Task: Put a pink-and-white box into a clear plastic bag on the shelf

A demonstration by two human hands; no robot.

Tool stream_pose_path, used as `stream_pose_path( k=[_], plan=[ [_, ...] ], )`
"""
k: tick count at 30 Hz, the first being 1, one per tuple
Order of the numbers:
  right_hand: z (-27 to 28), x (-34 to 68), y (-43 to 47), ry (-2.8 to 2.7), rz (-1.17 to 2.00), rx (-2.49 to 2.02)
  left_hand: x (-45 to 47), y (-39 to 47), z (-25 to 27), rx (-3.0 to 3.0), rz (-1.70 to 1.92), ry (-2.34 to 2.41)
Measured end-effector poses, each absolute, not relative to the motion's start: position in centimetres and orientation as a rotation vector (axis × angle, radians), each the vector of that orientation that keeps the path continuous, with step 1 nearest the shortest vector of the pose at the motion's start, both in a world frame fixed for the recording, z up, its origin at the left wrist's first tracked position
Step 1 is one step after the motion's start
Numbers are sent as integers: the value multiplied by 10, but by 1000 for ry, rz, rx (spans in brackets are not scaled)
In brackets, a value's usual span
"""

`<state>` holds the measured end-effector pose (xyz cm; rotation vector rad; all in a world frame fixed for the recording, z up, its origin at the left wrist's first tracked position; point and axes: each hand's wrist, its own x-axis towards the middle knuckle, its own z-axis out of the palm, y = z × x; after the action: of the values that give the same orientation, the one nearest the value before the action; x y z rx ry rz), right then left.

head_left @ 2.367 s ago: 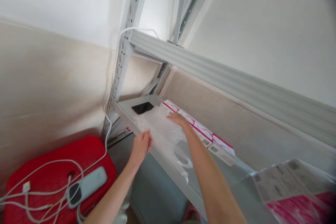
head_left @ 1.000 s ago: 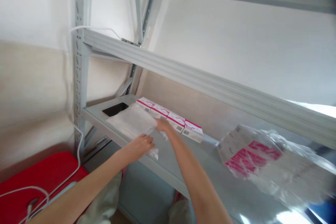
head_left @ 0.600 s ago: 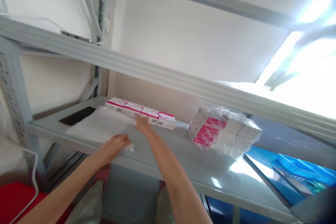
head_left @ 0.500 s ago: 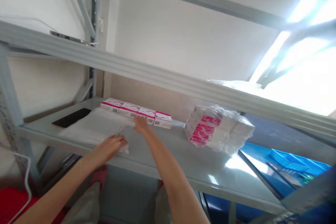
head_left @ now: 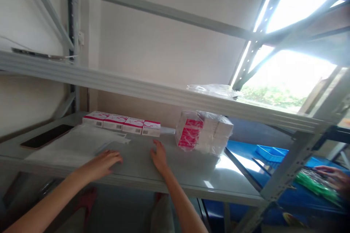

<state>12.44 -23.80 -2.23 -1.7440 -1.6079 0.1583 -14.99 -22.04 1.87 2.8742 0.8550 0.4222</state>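
Grey steel shelf (head_left: 175,174) carries everything here, and both of my hands are flat on it near its front edge. My left hand (head_left: 105,160) lies open, fingers spread, with its fingertips at the near right corner of the clear plastic bag (head_left: 73,145); it grips nothing, it only presses. My right hand (head_left: 158,156) is open too, palm down on bare metal, empty, just short of the row of pink-and-white boxes (head_left: 121,123) lined along the back edge. The bag lies flat toward the left end of the shelf, between the front edge and those boxes, with a dark phone (head_left: 46,136) beside it at the far left.

As I judge it, the step is flattening and settling the bag. To do that well I would keep the left palm low and slide rather than lift, since thin film clings and rucks. The right hand should stay clear of the boxes, which look light enough to be knocked out of line. A wrapped bundle of boxes (head_left: 203,133) sits further right, well apart from the bag. Someone else's hand (head_left: 332,174) works over green things on the blue surface at the far right.
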Motion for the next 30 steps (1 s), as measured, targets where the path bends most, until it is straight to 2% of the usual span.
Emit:
stream_pose_path(
  k=[9,13,20,30],
  plan=[
    [-32,134,-231,-1514,219,-1640,-206,-233,31,2825,497,1027],
    [-36,138,-228,-1528,244,-1630,-211,-223,19,2763,420,1045],
    [-39,140,-226,-1524,267,-1611,-204,-200,2,2847,537,1087],
    [-38,138,-228,-1536,307,-1673,-195,-207,23,2912,329,1005]
  ],
)
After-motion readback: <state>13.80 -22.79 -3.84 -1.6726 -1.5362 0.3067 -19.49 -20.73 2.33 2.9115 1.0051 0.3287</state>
